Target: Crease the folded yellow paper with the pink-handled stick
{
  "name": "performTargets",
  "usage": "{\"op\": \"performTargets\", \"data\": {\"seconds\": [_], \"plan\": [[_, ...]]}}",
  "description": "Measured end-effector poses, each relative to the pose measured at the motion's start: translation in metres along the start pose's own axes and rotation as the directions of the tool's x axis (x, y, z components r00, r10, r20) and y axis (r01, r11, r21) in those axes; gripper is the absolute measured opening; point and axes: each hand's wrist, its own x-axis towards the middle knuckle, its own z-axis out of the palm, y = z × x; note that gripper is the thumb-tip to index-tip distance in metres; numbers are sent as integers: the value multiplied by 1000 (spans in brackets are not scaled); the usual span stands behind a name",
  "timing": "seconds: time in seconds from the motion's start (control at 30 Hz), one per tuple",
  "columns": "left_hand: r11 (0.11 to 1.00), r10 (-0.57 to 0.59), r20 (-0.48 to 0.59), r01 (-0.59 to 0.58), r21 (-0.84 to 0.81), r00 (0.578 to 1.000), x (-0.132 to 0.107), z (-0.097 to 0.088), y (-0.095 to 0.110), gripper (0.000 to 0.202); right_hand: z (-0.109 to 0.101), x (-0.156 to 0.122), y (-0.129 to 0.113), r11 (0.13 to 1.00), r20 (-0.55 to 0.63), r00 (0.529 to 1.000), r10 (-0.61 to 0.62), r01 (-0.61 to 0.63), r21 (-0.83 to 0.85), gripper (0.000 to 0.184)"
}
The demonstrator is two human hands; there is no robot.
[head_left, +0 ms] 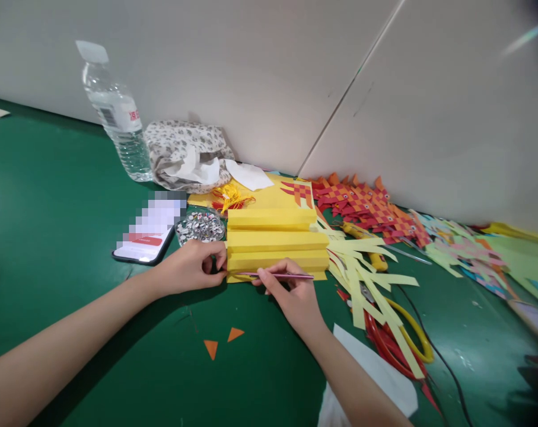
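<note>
A sheet of pleated yellow paper [277,242] lies on the green table with its folds running left to right. At its lower left edge, my left hand [201,265] is closed in a pinch on the paper; the fingertips are partly hidden. My right hand [290,290] rests by the lower edge and grips a slim metallic purple stick [298,276], whose thin tip points left over the lowest fold. Whether this is a pen or tweezers I cannot make out. Pale yellow paper strips [362,267] fan out right of the pleated paper.
A water bottle [117,118], a floral tissue pouch [184,148], a phone [150,228] and a bag of googly eyes [201,227] stand or lie left and behind. Right are woven red-orange paper pieces [366,204], a yellow cutter [378,261] and red-and-yellow-handled scissors [384,341]. Orange triangles [211,349] lie in front.
</note>
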Motion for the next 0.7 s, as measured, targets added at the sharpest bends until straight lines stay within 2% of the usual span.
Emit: {"op": "performTargets", "data": {"seconds": [0.7], "plan": [[1000, -7, 10, 7, -26, 1000, -1, 0, -2, 9, 1, 1, 0, 1000, 29, 1000, 9, -8, -11, 21]]}}
